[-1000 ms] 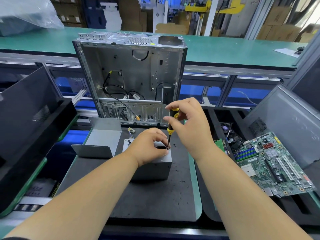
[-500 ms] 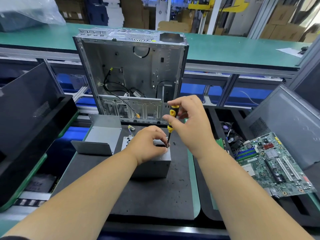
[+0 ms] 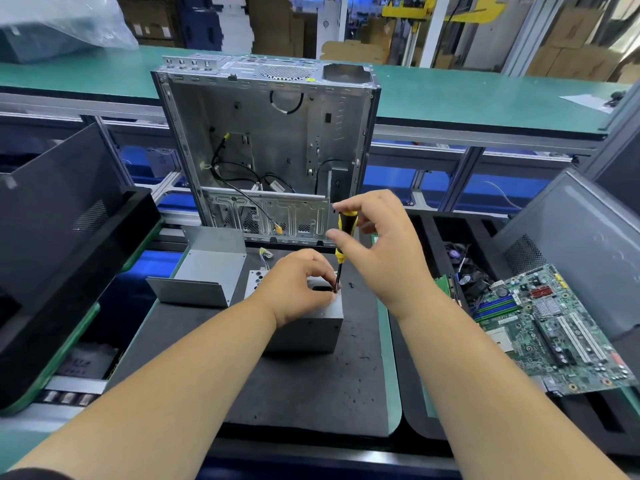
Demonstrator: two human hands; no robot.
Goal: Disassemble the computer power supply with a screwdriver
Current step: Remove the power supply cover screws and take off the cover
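The grey metal power supply (image 3: 311, 332) sits on a black mat (image 3: 294, 393). My left hand (image 3: 294, 285) lies curled over its top and grips it, fingertips right beside the screwdriver tip. The black and yellow screwdriver (image 3: 347, 223) stands nearly upright with its tip on the top right corner of the box. My right hand (image 3: 388, 258) pinches the handle between thumb and fingertips, the other fingers spread loosely. A small dark screw (image 3: 352, 284) lies on the mat just right of the tip. The left hand hides most of the top of the box.
An open, stripped computer case (image 3: 277, 133) stands upright behind the mat. A bent grey metal cover (image 3: 207, 275) lies at the left. A green motherboard (image 3: 554, 327) rests in a bin at the right, below a grey side panel (image 3: 571, 237). A black panel (image 3: 52, 220) leans at the far left.
My right hand's fingers have shifted on the screwdriver handle and spread a little. The left hand and the power supply stay where they were.
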